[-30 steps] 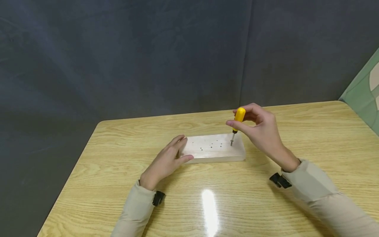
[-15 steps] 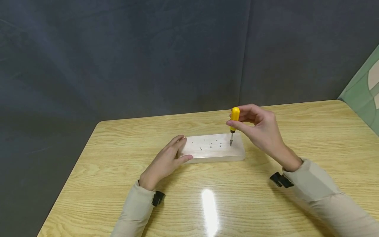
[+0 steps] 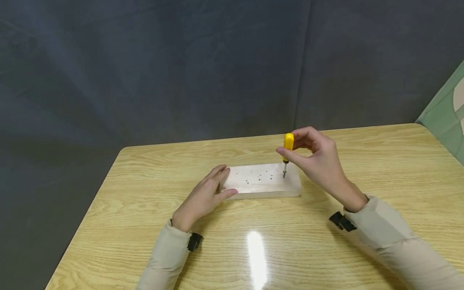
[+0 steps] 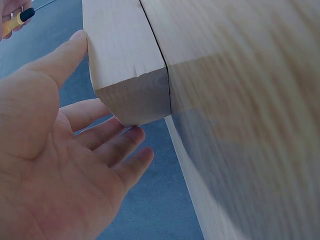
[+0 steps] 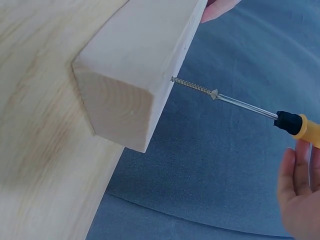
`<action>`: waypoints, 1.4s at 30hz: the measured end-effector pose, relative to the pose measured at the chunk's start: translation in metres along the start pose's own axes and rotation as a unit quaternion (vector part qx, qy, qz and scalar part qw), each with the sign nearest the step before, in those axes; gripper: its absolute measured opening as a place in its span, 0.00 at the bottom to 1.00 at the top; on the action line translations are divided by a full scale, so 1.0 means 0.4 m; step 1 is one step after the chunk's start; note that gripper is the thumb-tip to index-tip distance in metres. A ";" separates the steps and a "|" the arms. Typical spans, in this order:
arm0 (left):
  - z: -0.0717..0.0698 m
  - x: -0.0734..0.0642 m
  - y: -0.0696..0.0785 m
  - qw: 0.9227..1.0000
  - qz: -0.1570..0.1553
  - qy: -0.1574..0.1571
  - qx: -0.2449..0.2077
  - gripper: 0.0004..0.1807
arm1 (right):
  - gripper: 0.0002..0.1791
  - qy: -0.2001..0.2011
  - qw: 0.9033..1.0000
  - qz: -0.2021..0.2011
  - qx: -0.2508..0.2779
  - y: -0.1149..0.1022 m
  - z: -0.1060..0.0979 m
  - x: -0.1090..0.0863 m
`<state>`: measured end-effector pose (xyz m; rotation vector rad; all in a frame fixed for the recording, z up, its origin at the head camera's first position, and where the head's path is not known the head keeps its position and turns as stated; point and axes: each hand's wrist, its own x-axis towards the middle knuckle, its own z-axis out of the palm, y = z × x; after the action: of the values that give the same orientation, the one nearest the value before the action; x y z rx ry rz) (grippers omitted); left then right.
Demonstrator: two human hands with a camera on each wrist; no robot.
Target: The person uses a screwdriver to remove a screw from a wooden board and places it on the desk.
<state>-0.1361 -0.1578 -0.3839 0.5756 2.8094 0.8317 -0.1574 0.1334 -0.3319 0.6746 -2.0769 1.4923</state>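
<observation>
A pale wooden block point(image 3: 259, 187) with several small dark holes lies flat on the table. My left hand point(image 3: 204, 197) grips its left end, thumb along the front side and fingers over the far side. Near the block's right end, my right hand point(image 3: 320, 159) pinches the yellow handle of a screwdriver point(image 3: 288, 143) between thumb and fingers. The screwdriver stands nearly upright. Its tip meets the head of a threaded screw point(image 5: 195, 86), whose point is at the block's top face, with most of the thread exposed in the right wrist view.
The wood-grain table point(image 3: 145, 225) has its far edge just behind the block. A dark grey curtain point(image 3: 203, 72) hangs beyond it, and a green patterned cloth point(image 3: 444, 108) shows at the right. Black wrist mounts point(image 3: 194, 241) sit at both cuffs.
The screwdriver handle has swung from a rightward lean to nearly upright, and the right fingers have shifted on it. The left hand and the block have stayed in place.
</observation>
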 end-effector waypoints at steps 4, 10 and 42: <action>-0.001 0.001 0.002 1.000 -0.002 -0.001 -0.003 0.40 | 0.17 -0.005 1.000 -0.003 -0.003 0.001 -0.001 0.003; -0.003 0.002 0.005 1.000 -0.007 -0.003 -0.006 0.40 | 0.15 -0.012 1.000 -0.001 -0.010 -0.005 -0.002 0.003; -0.001 0.001 0.001 1.000 -0.013 -0.006 -0.008 0.40 | 0.19 -0.010 1.000 0.002 0.021 -0.003 -0.011 0.002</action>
<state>-0.1364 -0.1574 -0.3832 0.5379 2.7914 0.8413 -0.1569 0.1371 -0.3294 0.7038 -2.0677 1.5416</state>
